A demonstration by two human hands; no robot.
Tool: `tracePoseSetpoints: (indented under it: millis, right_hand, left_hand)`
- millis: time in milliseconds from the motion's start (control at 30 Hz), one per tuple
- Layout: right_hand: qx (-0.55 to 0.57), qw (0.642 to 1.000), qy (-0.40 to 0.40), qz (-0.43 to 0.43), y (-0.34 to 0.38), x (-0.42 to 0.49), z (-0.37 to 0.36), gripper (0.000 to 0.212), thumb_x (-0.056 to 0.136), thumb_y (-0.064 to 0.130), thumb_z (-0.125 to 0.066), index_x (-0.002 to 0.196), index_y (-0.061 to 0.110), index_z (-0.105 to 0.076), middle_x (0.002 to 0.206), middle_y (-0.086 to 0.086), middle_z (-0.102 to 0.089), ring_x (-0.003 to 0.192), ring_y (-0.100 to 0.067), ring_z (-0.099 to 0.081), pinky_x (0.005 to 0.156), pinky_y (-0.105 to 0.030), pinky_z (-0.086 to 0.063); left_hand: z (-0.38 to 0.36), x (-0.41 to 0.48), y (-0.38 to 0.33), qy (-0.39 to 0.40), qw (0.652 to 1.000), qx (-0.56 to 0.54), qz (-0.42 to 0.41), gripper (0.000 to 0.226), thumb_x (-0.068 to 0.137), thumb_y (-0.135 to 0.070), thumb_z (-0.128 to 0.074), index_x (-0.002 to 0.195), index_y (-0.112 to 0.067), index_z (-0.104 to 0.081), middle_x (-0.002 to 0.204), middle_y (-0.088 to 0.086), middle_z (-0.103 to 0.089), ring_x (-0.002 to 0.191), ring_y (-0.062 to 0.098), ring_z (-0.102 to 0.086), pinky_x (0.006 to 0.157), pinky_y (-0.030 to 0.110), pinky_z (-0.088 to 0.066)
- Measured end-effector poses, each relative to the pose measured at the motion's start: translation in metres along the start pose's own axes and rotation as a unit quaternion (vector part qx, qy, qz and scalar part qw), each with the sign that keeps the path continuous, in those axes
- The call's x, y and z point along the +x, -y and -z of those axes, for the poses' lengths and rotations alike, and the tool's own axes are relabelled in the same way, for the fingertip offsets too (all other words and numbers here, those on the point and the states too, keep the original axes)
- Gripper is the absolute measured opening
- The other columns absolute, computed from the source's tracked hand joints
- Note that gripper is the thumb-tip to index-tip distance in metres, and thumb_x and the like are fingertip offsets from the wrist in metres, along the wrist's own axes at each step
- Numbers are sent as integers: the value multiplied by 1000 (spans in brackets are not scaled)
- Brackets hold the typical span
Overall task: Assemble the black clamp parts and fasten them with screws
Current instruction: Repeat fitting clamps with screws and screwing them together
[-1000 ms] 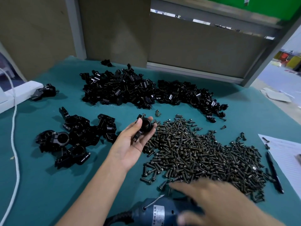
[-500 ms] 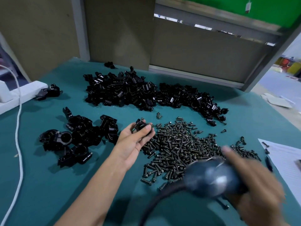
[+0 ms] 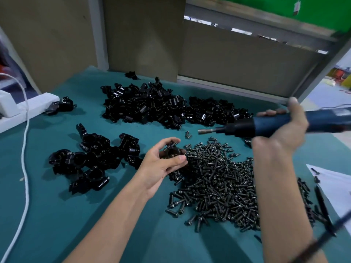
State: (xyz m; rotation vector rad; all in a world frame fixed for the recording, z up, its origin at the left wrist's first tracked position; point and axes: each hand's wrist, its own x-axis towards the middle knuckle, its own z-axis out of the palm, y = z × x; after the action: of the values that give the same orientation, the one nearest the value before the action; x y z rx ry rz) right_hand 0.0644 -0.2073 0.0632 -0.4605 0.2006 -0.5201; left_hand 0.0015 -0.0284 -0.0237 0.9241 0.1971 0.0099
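At a teal-covered bench [image 3: 57, 215], our left hand [image 3: 161, 164] curls its fingers around a black clamp part [image 3: 171, 151], held at the near-left edge of the screw pile [image 3: 218, 183]. Our right hand [image 3: 283, 130] grips a blue electric screwdriver [image 3: 266, 125], roughly level above the screws, bit pointing left. Loose clamp pieces [image 3: 152, 105] are heaped behind; assembled clamps [image 3: 91, 158] lie to the left.
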Motion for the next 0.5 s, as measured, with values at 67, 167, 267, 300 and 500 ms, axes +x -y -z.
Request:
tracePoseSetpoints:
  millis: [67,167,267,300,500]
  right_hand:
    - [-51,997,48,-35,-1,6,-18,31,82,11,-75,99,10,-49,65,-1,-53,50,-15,-50,53,-27,-47]
    - [-102,991,48,-76,-14,10,-33,35,81,8,-74,105,7,-47,61,-1,-53,47,-15,-49,51,-28,-46]
    - [-124,984,77,-100,-18,11,-30,27,82,6,-70,96,7,-48,58,-1,-52,45,-15,-47,48,-26,-44]
    - [-132,983,79,-104,-21,12,-31,22,82,5,-69,91,8,-49,58,-1,-51,45,-15,-47,48,-26,-44]
    - [-124,981,99,-112,-23,11,-33,18,82,4,-64,78,10,-48,57,0,-48,45,-13,-45,48,-25,-42]
  left_hand:
    - [0,0,0,13,1000,9,0,49,60,2,-76,105,-17,-72,99,17,-71,90,31,-72,80,31,-59]
    - [-2,-2,0,42,999,17,-4,48,62,2,-76,105,-19,-73,102,18,-73,91,30,-72,81,30,-59]
    - [-3,-2,1,61,998,23,-6,47,61,3,-76,100,-24,-77,103,18,-74,93,29,-72,79,29,-59]
    - [-3,-2,2,65,997,27,-7,47,61,4,-76,98,-26,-78,103,17,-74,95,30,-72,79,29,-59]
    - [-3,-1,1,82,995,49,-13,50,60,3,-77,99,-28,-78,112,17,-70,97,30,-72,79,28,-58]
